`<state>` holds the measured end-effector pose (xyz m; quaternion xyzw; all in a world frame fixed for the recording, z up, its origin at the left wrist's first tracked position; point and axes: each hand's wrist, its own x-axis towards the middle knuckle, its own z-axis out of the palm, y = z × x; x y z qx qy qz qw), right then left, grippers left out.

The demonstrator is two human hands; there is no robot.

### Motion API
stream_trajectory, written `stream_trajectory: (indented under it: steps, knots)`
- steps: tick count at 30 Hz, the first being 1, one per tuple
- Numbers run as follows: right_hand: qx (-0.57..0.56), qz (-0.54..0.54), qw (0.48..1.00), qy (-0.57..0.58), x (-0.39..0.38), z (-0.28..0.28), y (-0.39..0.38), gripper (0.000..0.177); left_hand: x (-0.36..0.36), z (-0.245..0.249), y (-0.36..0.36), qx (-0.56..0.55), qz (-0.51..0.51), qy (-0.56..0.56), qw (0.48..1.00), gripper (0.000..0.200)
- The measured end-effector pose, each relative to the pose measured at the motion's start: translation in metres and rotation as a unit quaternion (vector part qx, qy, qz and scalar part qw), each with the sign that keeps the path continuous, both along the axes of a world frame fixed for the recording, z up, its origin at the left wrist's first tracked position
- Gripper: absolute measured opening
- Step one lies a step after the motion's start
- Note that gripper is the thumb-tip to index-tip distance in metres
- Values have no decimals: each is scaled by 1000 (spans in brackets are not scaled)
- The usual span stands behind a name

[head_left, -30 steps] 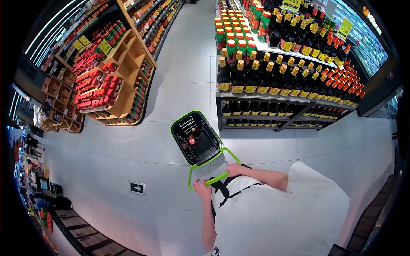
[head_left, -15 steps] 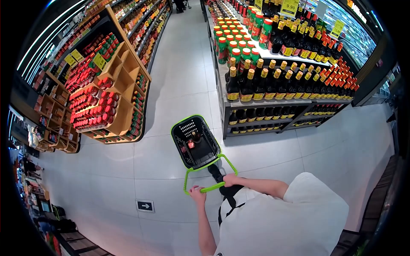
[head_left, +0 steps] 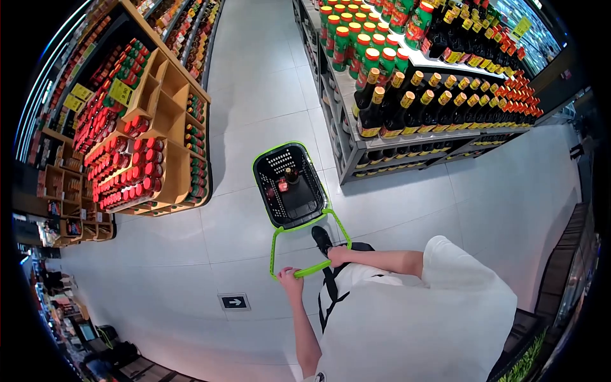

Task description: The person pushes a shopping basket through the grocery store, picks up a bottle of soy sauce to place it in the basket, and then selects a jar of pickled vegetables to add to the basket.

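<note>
A black shopping basket (head_left: 307, 202) with a green rim is in front of me at floor level. Its long green handle (head_left: 313, 268) is folded back toward my body. My left hand (head_left: 291, 280) is closed around the left end of the handle's grip bar, and my right hand (head_left: 338, 256) is closed around the right end. Inside the basket lie a small dark bottle (head_left: 292, 174) and a red-and-white item (head_left: 282, 184) whose kind I cannot make out. One black shoe (head_left: 322, 239) shows just behind the basket.
Ahead to the right stands a shelf (head_left: 382, 153) of dark bottles and green jars with red lids. A wooden display (head_left: 172, 114) with red-lidded jars stands to the left. Between them runs a tiled aisle (head_left: 261, 95). A floor arrow sign (head_left: 234, 302) lies left of me.
The shelf of dark bottles and the wooden display have come closer as I moved forward with the basket. Both hands have kept their hold on the handle.
</note>
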<state>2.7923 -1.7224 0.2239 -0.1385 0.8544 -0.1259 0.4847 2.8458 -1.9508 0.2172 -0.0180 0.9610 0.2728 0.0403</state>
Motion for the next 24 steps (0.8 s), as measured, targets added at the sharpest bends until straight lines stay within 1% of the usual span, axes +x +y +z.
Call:
stream_trajectory:
  steps: [3, 6, 8, 10, 12, 15, 17, 19, 22, 24]
  knots:
    - [-17, -20, 999, -32, -29, 1, -16, 36, -37, -5, -24, 3, -27, 21, 999, 19]
    - [-17, -24, 999, -30, -54, 12, -27, 36, -73, 9, -34, 2, -41, 13, 999, 17]
    - [-12, -16, 1000, -18, -70, 21, -28, 36, -95, 15, -35, 4, -46, 19, 999, 12]
    - [-16, -8, 1000, 9, -81, 28, -29, 34, -110, 18, -37, -4, -51, 14, 999, 13]
    - [-6, -31, 999, 20, -89, 31, -33, 33, -125, 19, -42, -15, -56, 3, 998, 13]
    - [-3, -82, 995, 51, -99, 26, -37, 31, -146, 20, -55, -5, -89, -41, 995, 14]
    - [0, -83, 995, 58, -106, 26, -43, 30, -165, 30, -62, 24, -104, -21, 994, 14]
    - [-3, -90, 994, 54, -118, 30, -51, 29, -182, 25, -75, 33, -116, -30, 992, 13]
    - [33, -123, 990, 58, -137, 33, -64, 30, -201, 27, -89, 42, -141, -31, 989, 10]
    - [55, -137, 988, 51, -155, 43, -72, 30, -224, 23, -96, 78, -143, -24, 986, 9]
